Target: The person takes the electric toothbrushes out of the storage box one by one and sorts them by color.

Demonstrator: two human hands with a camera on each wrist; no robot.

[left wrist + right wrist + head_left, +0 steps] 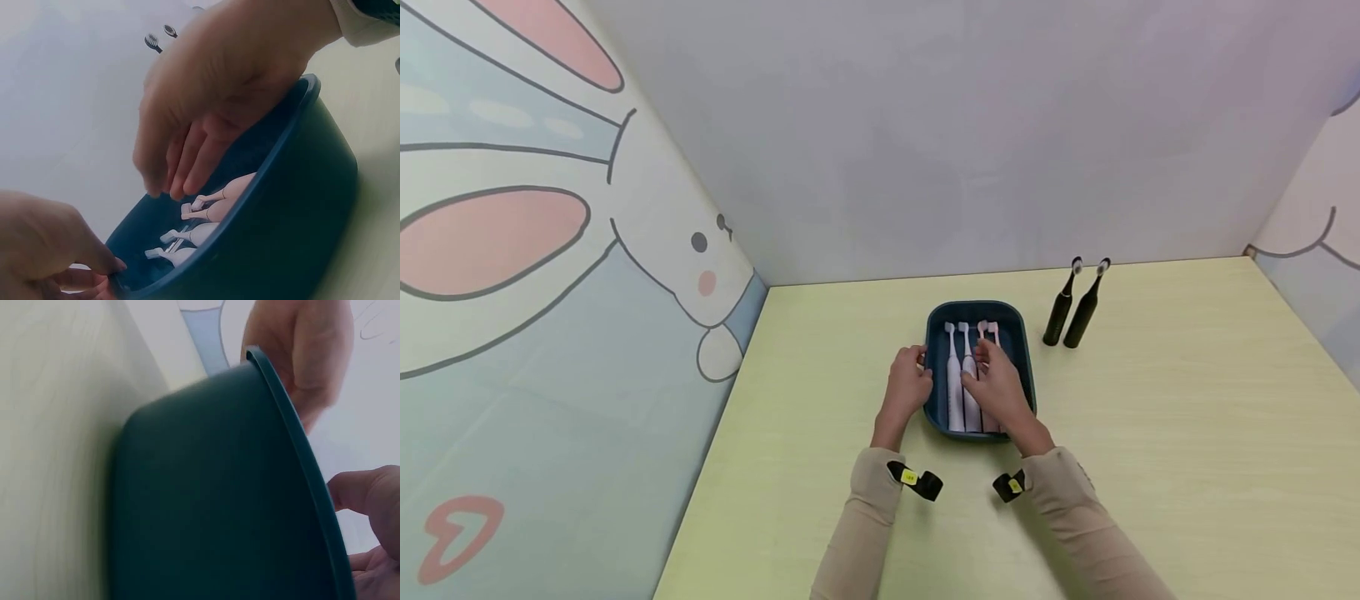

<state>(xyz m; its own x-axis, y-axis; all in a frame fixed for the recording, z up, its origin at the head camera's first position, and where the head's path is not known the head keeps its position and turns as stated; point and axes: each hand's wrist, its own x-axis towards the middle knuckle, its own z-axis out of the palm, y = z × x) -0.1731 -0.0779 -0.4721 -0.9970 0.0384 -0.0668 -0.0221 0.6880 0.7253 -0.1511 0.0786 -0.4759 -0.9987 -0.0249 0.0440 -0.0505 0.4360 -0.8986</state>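
A dark blue plastic bin [1019,333] stands on the table. Two white electric toothbrushes [954,392] lie side by side in it, heads towards the far end. To their right lie two pink electric toothbrushes [219,209], partly covered by my right hand in the head view. My left hand [910,379] pinches the bin's left rim, thumb on the rim and fingers outside. Over the brushes hovers my right hand [997,387], fingers loosely bent downward and thumb apart from them. Nothing shows in its grasp.
Two black electric toothbrushes [1058,312] lie on the pale yellow table [1187,400], right of the bin near the back. A plain whitish wall [925,150] closes off the far edge, and a wall with a rabbit drawing [655,225] runs along the left.
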